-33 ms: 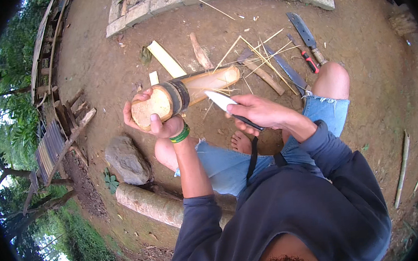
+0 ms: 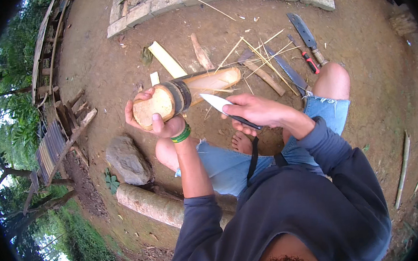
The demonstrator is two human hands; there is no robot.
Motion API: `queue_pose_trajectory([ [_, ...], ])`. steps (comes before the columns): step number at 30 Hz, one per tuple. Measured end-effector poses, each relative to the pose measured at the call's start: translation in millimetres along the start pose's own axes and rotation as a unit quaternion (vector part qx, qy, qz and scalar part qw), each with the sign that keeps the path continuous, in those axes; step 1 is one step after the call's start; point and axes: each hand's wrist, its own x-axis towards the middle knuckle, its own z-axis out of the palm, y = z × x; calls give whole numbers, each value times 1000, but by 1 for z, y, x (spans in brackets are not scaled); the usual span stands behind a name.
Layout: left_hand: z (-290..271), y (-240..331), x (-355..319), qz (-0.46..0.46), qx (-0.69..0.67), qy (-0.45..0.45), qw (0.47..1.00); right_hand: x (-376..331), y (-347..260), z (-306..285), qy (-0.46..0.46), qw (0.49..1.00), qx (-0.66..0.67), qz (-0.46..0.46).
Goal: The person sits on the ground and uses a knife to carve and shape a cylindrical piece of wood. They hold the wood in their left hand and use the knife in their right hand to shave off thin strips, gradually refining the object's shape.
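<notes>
My left hand point(image 2: 164, 127) is closed round the closed, pale end of a thick bamboo section point(image 2: 152, 109). A dark band circles this end, and beyond it the bamboo is cut open like a trough, pointing right. Some of that hand's fingers are hidden behind the bamboo. In my right hand point(image 2: 256, 111) is a knife point(image 2: 215, 102), gripped by its black handle. Its pale blade points up and left, close to the near side of the open bamboo; I cannot tell if it touches.
Thin split strips point(image 2: 262, 52), a wooden-handled tool point(image 2: 266, 79), a saw point(image 2: 289, 71), a red-and-black handle point(image 2: 310, 62) and a machete point(image 2: 303, 30) lie beyond my knees. A flat bamboo piece point(image 2: 166, 60) lies further left. A rock point(image 2: 127, 161) and log point(image 2: 148, 204) are at my left.
The knife and my right hand have shifted slightly left and down. My left hand and the bamboo are almost where they were.
</notes>
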Motion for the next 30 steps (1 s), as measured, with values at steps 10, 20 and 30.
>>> queue_pose_trajectory([
  [10, 11, 3, -7, -13, -15, -40, 999, 18, -48, -6, -43, 997, -47, 37],
  [20, 4, -2, -3, 7, -16, -9, 1000, 30, -6, 38, 155, 831, -474, -246],
  [30, -5, -7, 11, 14, 25, 29, 999, 8, -36, -15, 114, 967, -230, 0],
])
